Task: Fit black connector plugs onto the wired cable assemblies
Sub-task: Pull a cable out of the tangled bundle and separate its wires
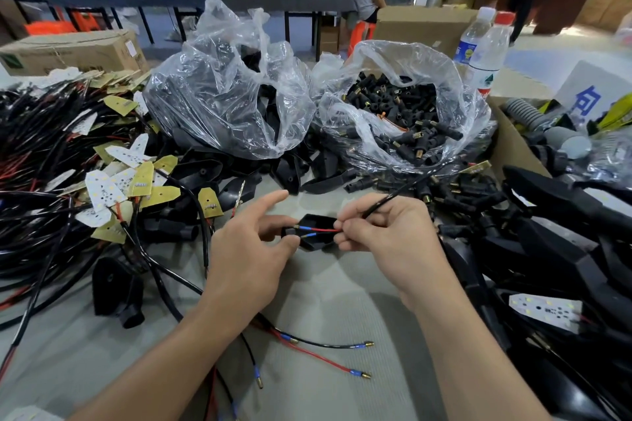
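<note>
Assembly workshop: cable heaps (51, 133), bagged plugs (403, 113)

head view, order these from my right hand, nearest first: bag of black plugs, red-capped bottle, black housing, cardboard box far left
From the right hand, pinching the red wire:
1. black housing, beside it, in the left hand
2. bag of black plugs, straight ahead
3. red-capped bottle, behind the bag, right
4. cardboard box, far back left

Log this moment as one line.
left hand: holds black plastic connector plug | right hand: pinches thin red wire | stage: plug fitting
</note>
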{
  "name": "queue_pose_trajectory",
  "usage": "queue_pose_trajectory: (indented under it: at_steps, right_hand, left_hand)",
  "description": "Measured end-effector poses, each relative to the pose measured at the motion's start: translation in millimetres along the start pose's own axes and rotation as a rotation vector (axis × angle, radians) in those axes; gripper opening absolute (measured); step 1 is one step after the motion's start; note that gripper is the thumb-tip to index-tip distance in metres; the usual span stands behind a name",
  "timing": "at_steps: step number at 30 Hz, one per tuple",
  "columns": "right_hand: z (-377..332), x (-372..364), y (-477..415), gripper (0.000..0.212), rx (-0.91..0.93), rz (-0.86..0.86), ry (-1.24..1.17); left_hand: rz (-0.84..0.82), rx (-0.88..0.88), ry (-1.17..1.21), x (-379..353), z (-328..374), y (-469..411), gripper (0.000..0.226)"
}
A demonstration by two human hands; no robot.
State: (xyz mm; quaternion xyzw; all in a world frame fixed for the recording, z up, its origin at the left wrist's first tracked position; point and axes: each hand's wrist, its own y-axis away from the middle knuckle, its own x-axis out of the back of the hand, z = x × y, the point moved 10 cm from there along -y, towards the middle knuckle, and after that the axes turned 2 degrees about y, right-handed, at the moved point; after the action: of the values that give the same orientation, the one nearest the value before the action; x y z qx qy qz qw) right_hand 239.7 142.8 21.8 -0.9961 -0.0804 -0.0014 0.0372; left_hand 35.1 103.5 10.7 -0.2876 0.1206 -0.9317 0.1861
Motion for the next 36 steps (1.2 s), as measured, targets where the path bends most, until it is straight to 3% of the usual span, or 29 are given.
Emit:
queue_pose_trajectory:
  at_steps: [5, 11, 14, 20, 32, 36]
  right_hand:
    - [1.5, -12.9, -1.6, 0.028, -0.013, -0.121, -0.054]
    - [4.5, 9.3, -7.6, 0.022, -0.029, 0.099, -0.169]
    - [8.1, 17.4, -6.6, 0.024, -0.054, 0.154, -0.122]
    - [15.1, 3.3, -4.3, 0.027, -0.121, 0.057, -0.017]
    - [19.0, 20.3, -7.0, 0.029, -0.114, 0.191, 0.162]
    - [16.8, 8.5, -4.2, 0.03, -0.106, 0.122, 0.085]
  left_hand:
    - [-0.019, -0.004, 0.01, -2.5, -2.0, -0.6, 0.064]
    - [0.004, -0.004, 0.039, -2.1, 1.6, -0.6, 0.061]
    - [0.018, 0.01, 0.104, 0.4, 1.2, -1.1, 0.06]
    - [0.018, -0.027, 0.143, 2.7, 9.6, 0.9, 0.055]
    - [0.019, -0.081, 0.104, 6.1, 22.6, 2.8, 0.053]
    - [-0.002, -0.067, 0.088, 4.1, 24.0, 3.9, 0.051]
